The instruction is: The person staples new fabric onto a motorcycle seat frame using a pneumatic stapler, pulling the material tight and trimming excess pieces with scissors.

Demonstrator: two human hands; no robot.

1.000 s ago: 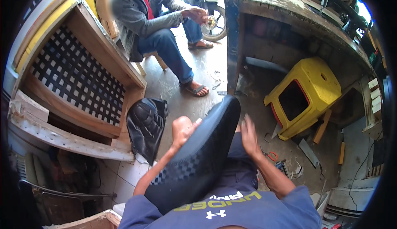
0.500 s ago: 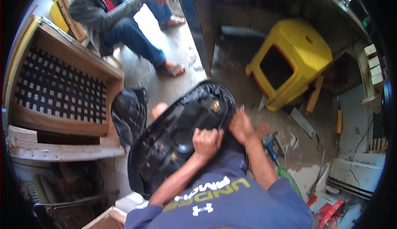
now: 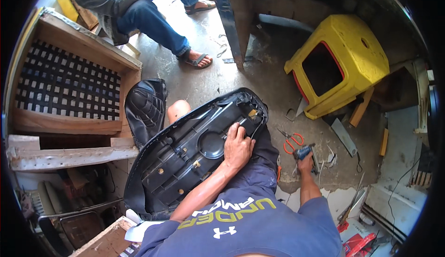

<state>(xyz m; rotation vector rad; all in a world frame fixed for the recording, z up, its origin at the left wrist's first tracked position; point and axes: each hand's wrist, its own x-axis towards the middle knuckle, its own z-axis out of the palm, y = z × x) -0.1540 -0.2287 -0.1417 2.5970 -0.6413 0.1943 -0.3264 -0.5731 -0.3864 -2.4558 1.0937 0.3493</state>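
Currently, the long black plastic seat base (image 3: pixel 183 157), its hollow ribbed underside facing up, lies slantwise across your lap. Your two hands are well apart: your left hand (image 3: pixel 238 149) rests on the seat base toward its far right end, fingers bent, though whether it grips cannot be told. Your right hand (image 3: pixel 304 163) is off to the right of the seat base, touching a blue and dark-metal hand tool (image 3: pixel 303 152) on the floor; how firmly its fingers close is unclear. Orange-handled scissors (image 3: pixel 296 140) also lie right of the seat base, and a yellow plastic stool (image 3: pixel 359 57) tilts beyond it, farther right.
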